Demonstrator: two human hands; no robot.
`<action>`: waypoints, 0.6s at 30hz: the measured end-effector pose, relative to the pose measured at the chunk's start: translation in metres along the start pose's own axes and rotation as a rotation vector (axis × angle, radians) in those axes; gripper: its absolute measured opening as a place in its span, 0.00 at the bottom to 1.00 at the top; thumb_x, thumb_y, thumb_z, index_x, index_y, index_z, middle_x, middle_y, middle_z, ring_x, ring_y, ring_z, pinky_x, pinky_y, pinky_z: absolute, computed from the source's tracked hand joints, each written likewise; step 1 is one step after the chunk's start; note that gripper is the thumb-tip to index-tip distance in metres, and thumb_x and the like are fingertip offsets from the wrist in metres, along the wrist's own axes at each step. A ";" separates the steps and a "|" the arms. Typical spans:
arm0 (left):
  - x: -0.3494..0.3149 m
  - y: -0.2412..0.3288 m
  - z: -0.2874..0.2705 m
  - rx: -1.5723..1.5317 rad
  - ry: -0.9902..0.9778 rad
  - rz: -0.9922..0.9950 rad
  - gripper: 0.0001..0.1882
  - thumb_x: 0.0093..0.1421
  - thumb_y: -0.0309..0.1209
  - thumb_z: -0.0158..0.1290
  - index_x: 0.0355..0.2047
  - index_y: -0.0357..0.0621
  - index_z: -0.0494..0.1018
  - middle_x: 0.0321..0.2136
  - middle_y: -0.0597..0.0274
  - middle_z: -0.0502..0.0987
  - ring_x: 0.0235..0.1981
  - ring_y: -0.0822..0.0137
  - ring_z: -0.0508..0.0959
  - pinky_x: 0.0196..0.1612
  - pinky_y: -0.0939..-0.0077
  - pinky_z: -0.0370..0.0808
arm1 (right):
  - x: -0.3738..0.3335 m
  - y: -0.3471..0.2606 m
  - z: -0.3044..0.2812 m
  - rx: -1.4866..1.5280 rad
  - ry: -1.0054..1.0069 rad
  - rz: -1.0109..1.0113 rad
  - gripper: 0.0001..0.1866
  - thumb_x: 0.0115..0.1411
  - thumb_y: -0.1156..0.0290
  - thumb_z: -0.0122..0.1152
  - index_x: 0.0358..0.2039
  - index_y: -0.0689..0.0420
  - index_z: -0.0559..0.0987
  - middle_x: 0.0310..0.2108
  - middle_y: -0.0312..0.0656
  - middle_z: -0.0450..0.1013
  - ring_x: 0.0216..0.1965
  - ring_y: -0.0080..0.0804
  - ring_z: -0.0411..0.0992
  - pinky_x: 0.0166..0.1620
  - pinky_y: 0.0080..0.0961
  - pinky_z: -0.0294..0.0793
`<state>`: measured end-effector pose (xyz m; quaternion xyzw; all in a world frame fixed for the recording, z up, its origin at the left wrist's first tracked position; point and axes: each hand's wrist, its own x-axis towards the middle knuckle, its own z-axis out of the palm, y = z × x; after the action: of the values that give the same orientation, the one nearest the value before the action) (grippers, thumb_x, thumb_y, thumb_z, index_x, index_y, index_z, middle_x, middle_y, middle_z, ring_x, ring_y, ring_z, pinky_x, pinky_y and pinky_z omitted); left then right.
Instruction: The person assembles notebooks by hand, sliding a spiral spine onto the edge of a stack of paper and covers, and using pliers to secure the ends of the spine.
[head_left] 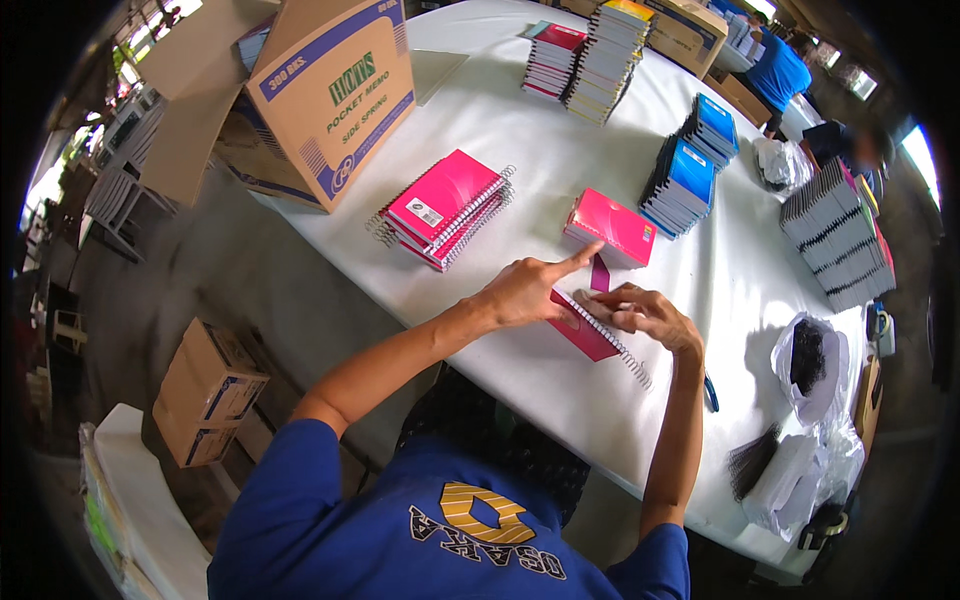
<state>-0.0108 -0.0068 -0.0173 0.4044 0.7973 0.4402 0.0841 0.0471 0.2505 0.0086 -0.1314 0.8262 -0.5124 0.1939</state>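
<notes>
The person's blue shirt (450,530) is filling the space nearest the camera, with both forearms extending ahead over the white table (745,275). A pink notebook (588,337) is lying under the two hands, its long axis slanting from beside the left fingers down and to the right, below the right fingers. A wire coil (636,373) is running along its upper edge, and the coil's loose end is sticking out past the notebook's corner; the right hand (655,318) is the nearer one to that end. The left hand (520,290) is spreading its fingers, the thumb resting low by the notebook and the forefinger pointing at a stack of pink notebooks (612,226) just ahead. The right fingers are bending over the coil, though blur is hiding whether they are pinching it. A purple slip (600,273) is lying between the hands and the stack. A pile of pink notebooks (445,200) is sitting ahead and left of the left fingers; blue notebooks (688,175) are standing beyond the right fingers.
</notes>
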 end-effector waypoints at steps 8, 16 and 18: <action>-0.013 -0.012 0.011 -0.238 0.108 -0.008 0.58 0.44 0.28 0.69 0.70 0.65 0.46 0.56 0.53 0.73 0.56 0.54 0.74 0.56 0.64 0.76 | 0.002 0.011 0.003 0.243 0.003 -0.146 0.36 0.54 0.43 0.60 0.51 0.63 0.79 0.40 0.47 0.77 0.42 0.36 0.73 0.48 0.31 0.70; -0.013 -0.018 0.018 -0.216 0.133 0.013 0.58 0.46 0.32 0.69 0.70 0.61 0.43 0.56 0.51 0.72 0.54 0.50 0.75 0.56 0.63 0.76 | 0.004 0.001 0.005 0.096 -0.020 -0.116 0.34 0.55 0.44 0.59 0.50 0.62 0.79 0.40 0.46 0.77 0.44 0.35 0.72 0.50 0.30 0.68; -0.011 -0.018 0.016 -0.263 0.126 -0.004 0.60 0.45 0.32 0.70 0.71 0.61 0.41 0.56 0.51 0.72 0.55 0.50 0.74 0.56 0.63 0.76 | 0.009 -0.010 0.008 0.048 0.013 -0.037 0.34 0.55 0.44 0.59 0.49 0.62 0.79 0.40 0.46 0.77 0.43 0.35 0.72 0.49 0.30 0.68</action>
<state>-0.0059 -0.0097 -0.0429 0.3598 0.7371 0.5653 0.0871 0.0432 0.2363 0.0132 -0.1386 0.8123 -0.5364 0.1822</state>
